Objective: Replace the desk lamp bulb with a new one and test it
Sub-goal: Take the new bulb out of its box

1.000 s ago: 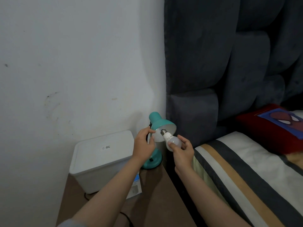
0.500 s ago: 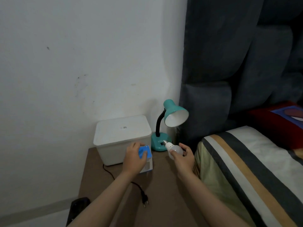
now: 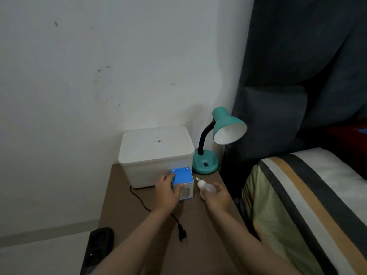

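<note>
A teal desk lamp (image 3: 220, 135) stands at the back right of a brown bedside table (image 3: 198, 235), its shade empty and facing right. My right hand (image 3: 217, 197) holds a white bulb (image 3: 205, 188) just above the table, screw base pointing up-left. My left hand (image 3: 167, 193) grips a small blue-topped bulb box (image 3: 182, 180) standing in front of a white bin. The lamp's black plug (image 3: 182, 235) lies unplugged on the table.
A white lidded plastic bin (image 3: 155, 153) sits against the wall left of the lamp. A black power strip (image 3: 98, 247) lies on the floor at the lower left. A bed with a striped cover (image 3: 307, 205) and a dark padded headboard (image 3: 297, 76) fill the right.
The bulb came out of the lamp shade in my right hand and moved down. My left hand left the shade and took hold of the blue-topped box.
</note>
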Tool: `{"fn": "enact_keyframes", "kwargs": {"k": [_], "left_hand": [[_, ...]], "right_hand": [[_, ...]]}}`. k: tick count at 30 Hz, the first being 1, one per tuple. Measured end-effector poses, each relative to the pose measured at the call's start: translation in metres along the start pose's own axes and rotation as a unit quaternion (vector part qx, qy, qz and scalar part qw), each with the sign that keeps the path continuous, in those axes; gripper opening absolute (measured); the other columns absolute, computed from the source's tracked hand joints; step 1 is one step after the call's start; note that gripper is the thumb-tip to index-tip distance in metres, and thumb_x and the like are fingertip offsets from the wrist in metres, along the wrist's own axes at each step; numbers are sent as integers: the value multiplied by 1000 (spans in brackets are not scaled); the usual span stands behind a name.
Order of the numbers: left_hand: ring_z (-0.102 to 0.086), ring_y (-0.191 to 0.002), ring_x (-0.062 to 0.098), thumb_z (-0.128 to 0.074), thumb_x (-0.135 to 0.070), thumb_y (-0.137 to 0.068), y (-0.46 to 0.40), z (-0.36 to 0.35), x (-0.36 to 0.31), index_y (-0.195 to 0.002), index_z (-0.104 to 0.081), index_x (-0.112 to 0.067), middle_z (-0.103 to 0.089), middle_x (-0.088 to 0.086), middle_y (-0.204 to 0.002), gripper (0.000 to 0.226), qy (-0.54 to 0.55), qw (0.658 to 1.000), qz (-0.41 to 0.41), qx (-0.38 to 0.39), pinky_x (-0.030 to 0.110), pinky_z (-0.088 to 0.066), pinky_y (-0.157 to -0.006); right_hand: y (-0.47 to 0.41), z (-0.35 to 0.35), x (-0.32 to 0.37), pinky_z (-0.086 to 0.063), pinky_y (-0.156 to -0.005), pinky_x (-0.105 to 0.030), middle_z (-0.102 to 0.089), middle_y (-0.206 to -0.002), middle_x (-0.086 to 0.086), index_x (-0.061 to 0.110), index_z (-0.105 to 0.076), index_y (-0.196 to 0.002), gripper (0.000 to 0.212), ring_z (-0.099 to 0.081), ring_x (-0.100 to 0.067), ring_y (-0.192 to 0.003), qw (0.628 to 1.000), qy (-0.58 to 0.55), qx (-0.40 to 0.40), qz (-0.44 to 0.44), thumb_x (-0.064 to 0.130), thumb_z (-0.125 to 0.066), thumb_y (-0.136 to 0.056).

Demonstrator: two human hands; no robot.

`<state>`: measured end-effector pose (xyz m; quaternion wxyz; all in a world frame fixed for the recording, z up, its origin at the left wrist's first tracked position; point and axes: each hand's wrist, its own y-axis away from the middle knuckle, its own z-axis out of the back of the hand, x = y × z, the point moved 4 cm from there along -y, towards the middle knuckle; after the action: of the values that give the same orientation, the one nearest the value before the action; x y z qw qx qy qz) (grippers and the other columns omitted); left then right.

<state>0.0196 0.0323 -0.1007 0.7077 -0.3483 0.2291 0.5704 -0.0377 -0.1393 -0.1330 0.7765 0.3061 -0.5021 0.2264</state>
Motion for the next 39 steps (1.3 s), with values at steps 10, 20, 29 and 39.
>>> {"fn": "enact_keyframes", "kwargs": {"k": [10, 20, 29, 39], "left_hand": [[-50, -107, 20, -65, -23, -85, -1, -3, 2, -126, -52, -7, -53, 9, -118, 46, 42, 999, 11, -23, 26, -41, -85], [-56, -99, 22, -70, -22, -80, 1, 0, 1, -120, -56, -7, -54, 11, -112, 45, 62, 997, 40, -29, 33, -48, -85], [-55, -91, 15, -70, -15, -79, -3, 1, 4, -112, -60, -9, -55, 10, -108, 35, 85, 995, 45, -21, 31, -50, -81], [-52, -84, -3, -73, -11, -76, 0, 4, 9, -111, -58, -13, -54, 9, -113, 38, 148, 987, 51, -26, 6, -42, -71]], "right_hand": [[-11, -24, -6, -52, -91, -44, -59, -118, -10, 27, -57, -121, 67, -59, -29, -104, 997, 69, 21, 39, 44, -77, -60], [4, 0, 43, -42, -81, -15, -60, -114, 0, 14, -60, -116, 32, -57, -12, -104, 980, 14, 83, 179, 11, -65, -84], [8, -28, 48, -50, -66, -14, -63, -104, -2, 9, -59, -117, 33, -61, -9, -84, 959, 52, 219, 173, 3, -63, -85], [3, -36, 45, -47, -58, -8, -61, -110, -5, 4, -55, -123, 42, -58, -5, -81, 957, 62, 228, 167, 3, -67, -83]]}}
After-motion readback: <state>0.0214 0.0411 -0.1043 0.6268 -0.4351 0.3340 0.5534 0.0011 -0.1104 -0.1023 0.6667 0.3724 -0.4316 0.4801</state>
